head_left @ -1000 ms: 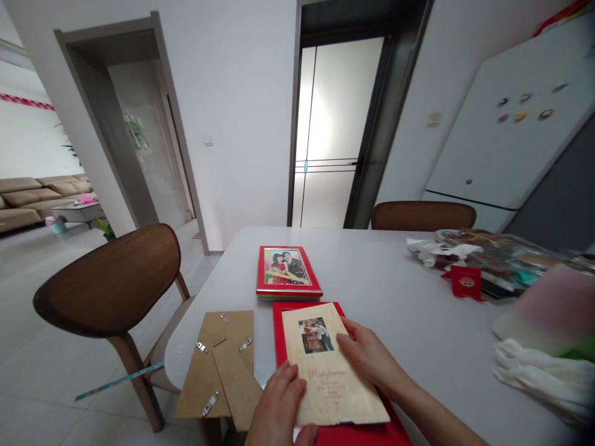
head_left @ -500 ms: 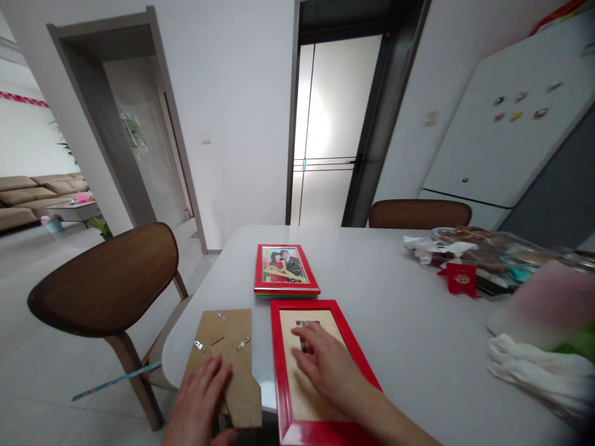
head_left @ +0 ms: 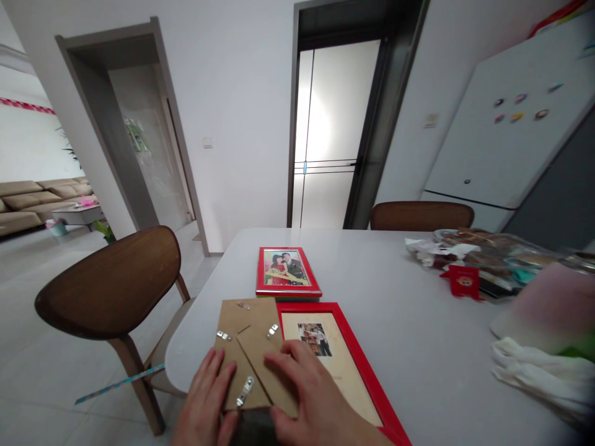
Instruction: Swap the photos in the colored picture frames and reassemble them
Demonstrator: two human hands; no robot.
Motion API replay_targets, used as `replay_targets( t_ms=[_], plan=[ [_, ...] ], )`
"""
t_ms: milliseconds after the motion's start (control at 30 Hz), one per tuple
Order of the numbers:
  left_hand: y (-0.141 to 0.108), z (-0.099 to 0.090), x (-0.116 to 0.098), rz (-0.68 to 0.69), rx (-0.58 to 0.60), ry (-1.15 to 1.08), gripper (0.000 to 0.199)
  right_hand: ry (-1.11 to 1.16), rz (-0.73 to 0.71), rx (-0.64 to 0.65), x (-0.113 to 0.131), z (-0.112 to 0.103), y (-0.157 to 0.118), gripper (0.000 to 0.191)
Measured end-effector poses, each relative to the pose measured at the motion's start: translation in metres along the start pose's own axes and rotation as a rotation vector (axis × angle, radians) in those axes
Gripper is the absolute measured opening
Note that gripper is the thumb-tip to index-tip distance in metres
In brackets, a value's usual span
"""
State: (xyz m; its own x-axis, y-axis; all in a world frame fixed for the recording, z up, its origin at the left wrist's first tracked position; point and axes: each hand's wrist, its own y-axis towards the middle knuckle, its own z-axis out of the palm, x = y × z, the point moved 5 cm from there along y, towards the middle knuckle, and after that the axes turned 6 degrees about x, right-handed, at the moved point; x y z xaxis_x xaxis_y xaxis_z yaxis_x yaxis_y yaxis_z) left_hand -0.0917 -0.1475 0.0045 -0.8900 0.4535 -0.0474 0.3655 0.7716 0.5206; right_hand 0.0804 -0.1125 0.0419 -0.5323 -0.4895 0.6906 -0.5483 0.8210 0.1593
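Both hands on the backing board (head_left: 237, 356). Left hand (head_left: 202, 402): fingers grasping the board's left side and near edge, thumb at near edge. Right hand (head_left: 320, 402): fingers bent over the board's right side, thumb at near edge, grasping too. Board is brown, metal clips on the face, slanting cut line running between the two sets of fingers. It overlaps the left part of the large red frame (head_left: 360, 359) in view; can't tell if they touch.

Large frame lies on the white bench (head_left: 418, 347), under and to the right of the right fingers, cream insert (head_left: 346, 371) with a small picture (head_left: 315, 339) showing just beyond them. Smaller red frame (head_left: 289, 290) with couple photo (head_left: 283, 267) sits past the board, farther from the fingers. Well right of the right fingers: red packet (head_left: 465, 282), white cloth (head_left: 534, 368), plastic-wrapped items (head_left: 502, 244). Left of the left fingers: brown chair (head_left: 111, 282), blue patterned strip (head_left: 118, 383) by its leg.
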Motion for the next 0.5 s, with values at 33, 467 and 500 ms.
replay_targets(
  t_ms=[33, 467, 500],
  plan=[
    [0.005, 0.004, -0.013, 0.036, 0.019, -0.052, 0.046, -0.022, 0.031, 0.010, -0.008, -0.011, -0.011, 0.050],
    [0.049, 0.072, -0.088, 0.119, 0.371, -0.347, 0.048, -0.280, 0.222, -0.096, -0.100, -0.044, -0.075, 0.042],
    [0.050, 0.071, -0.087, 0.108, 0.398, -0.343, 0.047, -0.296, 0.217, -0.105, -0.101, -0.042, -0.074, 0.042]
  ],
)
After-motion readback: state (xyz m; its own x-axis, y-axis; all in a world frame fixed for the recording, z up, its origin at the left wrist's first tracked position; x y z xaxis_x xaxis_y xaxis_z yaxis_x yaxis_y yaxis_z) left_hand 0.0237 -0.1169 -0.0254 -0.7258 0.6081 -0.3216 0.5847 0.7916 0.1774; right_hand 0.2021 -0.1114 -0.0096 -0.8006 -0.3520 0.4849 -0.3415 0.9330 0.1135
